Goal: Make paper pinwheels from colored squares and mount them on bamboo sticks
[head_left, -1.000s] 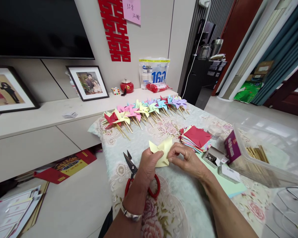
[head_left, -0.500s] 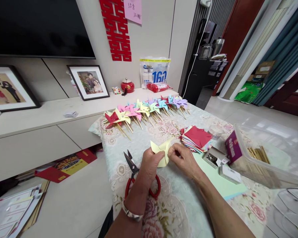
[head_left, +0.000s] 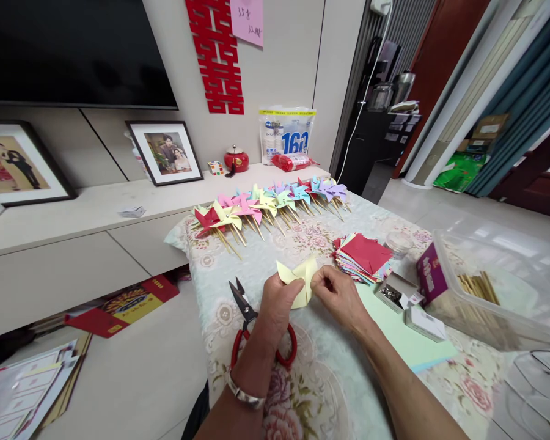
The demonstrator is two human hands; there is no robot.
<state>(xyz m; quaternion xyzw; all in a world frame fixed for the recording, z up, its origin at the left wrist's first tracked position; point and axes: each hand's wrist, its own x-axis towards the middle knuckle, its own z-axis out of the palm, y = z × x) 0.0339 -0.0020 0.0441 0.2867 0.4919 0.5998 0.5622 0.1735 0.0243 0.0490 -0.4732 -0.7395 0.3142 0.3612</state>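
Note:
A pale yellow paper pinwheel, its corners folded inward, is held above the floral tablecloth. My left hand grips it from the left, thumb pressed near its centre. On its right edge, my right hand is closed in a pinch on the paper; whether something small is also between those fingers cannot be seen. Red-handled scissors lie partly beneath my left wrist, blades pointing away. Finished pinwheels on sticks lie in a row at the table's far side.
To the right are a stack of cut coloured paper squares, a small box of metal fasteners, a white box, green paper sheets and a clear plastic bin holding sticks. A low cabinet stands behind the table.
The yellow pinwheel's upper right flap has been drawn in slightly toward the centre. Both hands stay nearly in place, and the view has shifted a little.

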